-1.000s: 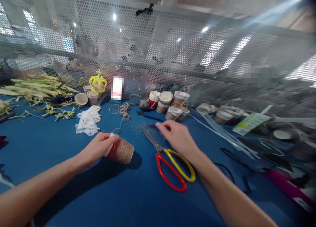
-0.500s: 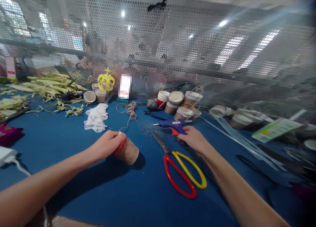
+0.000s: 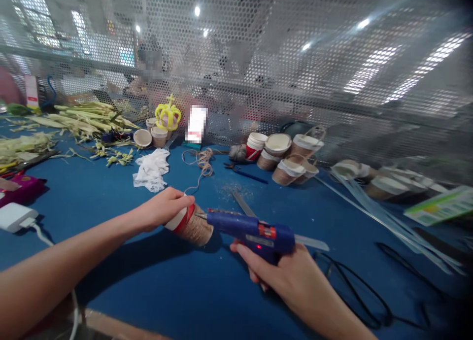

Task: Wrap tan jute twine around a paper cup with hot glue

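Left hand [image 3: 166, 208] grasps twine-wrapped cup [image 3: 197, 230]; right hand [image 3: 290, 276] grips glue gun [image 3: 247, 227]. Gluing apparently at hand; steady nozzle aim required.

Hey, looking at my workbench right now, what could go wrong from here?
The glue gun's nozzle is at the twine-wrapped cup, close to the left hand. Its red light is lit, so if it's hot, a slip could burn fingers. A scissor blade, partly hidden behind the gun, might get brushed. The black cord, looped beside the right hand, could snag.
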Demonstrator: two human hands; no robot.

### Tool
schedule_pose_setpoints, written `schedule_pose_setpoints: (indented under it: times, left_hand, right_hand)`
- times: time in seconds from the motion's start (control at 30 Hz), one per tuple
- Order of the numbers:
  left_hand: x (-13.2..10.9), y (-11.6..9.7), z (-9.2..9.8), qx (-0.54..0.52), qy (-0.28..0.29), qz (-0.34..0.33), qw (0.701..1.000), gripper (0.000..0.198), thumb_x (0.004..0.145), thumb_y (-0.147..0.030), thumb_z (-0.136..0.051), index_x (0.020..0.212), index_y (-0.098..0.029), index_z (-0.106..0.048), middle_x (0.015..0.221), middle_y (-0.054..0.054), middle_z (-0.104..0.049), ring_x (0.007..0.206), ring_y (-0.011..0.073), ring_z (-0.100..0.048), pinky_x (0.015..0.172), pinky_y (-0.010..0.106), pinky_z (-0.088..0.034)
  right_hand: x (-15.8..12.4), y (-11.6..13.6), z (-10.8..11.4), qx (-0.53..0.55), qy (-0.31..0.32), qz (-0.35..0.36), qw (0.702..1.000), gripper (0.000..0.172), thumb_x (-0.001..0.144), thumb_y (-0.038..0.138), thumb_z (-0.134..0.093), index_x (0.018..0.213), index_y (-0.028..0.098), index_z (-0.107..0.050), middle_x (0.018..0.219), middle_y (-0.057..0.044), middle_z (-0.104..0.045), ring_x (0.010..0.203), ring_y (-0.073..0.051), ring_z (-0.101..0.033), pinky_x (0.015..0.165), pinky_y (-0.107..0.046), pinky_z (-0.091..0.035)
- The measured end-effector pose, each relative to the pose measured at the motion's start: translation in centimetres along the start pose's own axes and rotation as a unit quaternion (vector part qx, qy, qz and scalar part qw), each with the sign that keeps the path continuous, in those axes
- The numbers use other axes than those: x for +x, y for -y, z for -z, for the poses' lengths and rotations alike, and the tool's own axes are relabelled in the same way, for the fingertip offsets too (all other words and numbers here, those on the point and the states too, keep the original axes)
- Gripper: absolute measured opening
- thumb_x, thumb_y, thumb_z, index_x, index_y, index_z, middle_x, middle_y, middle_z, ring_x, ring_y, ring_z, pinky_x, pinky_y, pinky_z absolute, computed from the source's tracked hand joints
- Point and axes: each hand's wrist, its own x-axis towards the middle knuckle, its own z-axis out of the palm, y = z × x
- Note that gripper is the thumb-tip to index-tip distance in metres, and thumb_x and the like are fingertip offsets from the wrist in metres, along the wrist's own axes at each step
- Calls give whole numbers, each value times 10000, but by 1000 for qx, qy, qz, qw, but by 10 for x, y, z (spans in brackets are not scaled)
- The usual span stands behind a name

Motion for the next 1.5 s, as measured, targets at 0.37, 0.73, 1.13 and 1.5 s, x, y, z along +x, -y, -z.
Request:
schedule_pose_setpoints:
  times: [0.37, 0.73, 1.13, 1.5]
  left_hand:
    - [3, 3, 2, 23, 25, 17, 999, 347, 690, -420, -507, 693, -100, -639, 662, 66, -668, 563, 174, -585, 541, 269, -435]
    - [1, -1, -2, 33, 14, 23, 999, 348, 689, -424, -491, 667, -106, -631, 641, 61, -671, 535, 163, -581, 519, 259, -440]
    - [1, 0, -3, 54, 3, 15, 998, 367, 679, -448, -484, 658, -108, -619, 633, 58, -665, 554, 173, -590, 511, 255, -441]
    - [-1, 0, -4, 57, 29, 6, 998, 390, 713, -447, -455, 710, -98, -629, 737, 96, -690, 633, 199, -623, 578, 287, -472]
  right_hand:
    - [-1, -2, -3, -76, -47, 158, 983, 120, 747, 274, -511, 683, 239, -606, 598, -19, -633, 557, -169, -608, 512, -252, -498]
    - [-3, -12, -8, -127, -23, 196, 972, 150, 799, 246, -465, 662, 226, -523, 529, 24, -572, 429, -116, -517, 398, -194, -412]
    - [-7, -15, -8, -150, -37, 240, 958, 84, 803, 220, -482, 740, 218, -537, 628, 18, -612, 490, -106, -561, 446, -189, -433]
    - [-8, -12, -8, -146, -36, 227, 962, 139, 802, 211, -460, 681, 232, -525, 566, 29, -594, 439, -104, -536, 405, -183, -425]
